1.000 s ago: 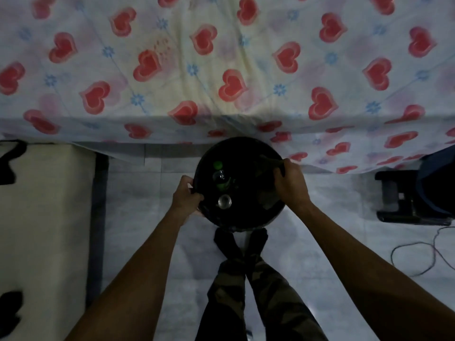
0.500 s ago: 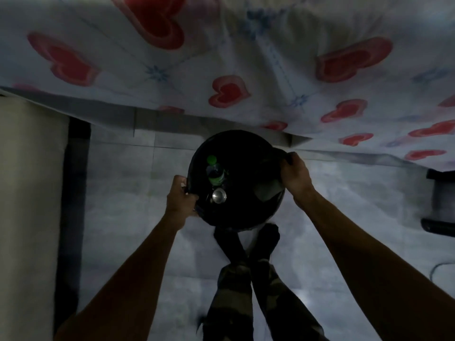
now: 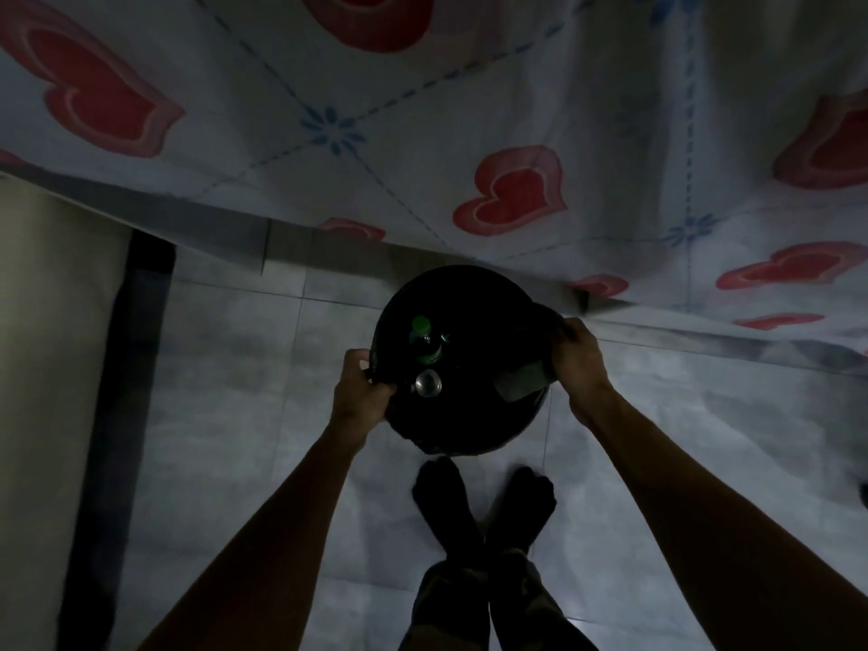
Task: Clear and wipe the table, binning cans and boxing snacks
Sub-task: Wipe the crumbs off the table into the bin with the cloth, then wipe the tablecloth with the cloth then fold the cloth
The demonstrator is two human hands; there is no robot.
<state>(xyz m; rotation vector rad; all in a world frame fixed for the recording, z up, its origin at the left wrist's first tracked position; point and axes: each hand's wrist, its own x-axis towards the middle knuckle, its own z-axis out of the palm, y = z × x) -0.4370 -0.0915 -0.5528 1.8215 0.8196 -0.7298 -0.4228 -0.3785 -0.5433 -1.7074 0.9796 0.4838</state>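
Observation:
A round black bin (image 3: 474, 429) lined with a dark bag stands on the tiled floor just below the table's edge. Inside it I see a green-capped bottle (image 3: 425, 340) and the silver top of a can (image 3: 427, 382). My left hand (image 3: 359, 392) grips the bin's left rim. My right hand (image 3: 580, 364) grips the right rim, beside a grey patch of the liner. The table above is covered by a white cloth with red hearts (image 3: 469, 133), which hangs over the edge.
My two feet in dark socks (image 3: 484, 505) stand close behind the bin. A pale cabinet or wall (image 3: 42, 368) with a dark vertical strip (image 3: 127, 368) runs along the left. Grey floor tiles (image 3: 235, 392) surround the bin.
The view has dropped lower and closer to the floor, so the tablecloth looms larger. Both hands have stayed on the bin's rim, and the bin sits a little further right in view.

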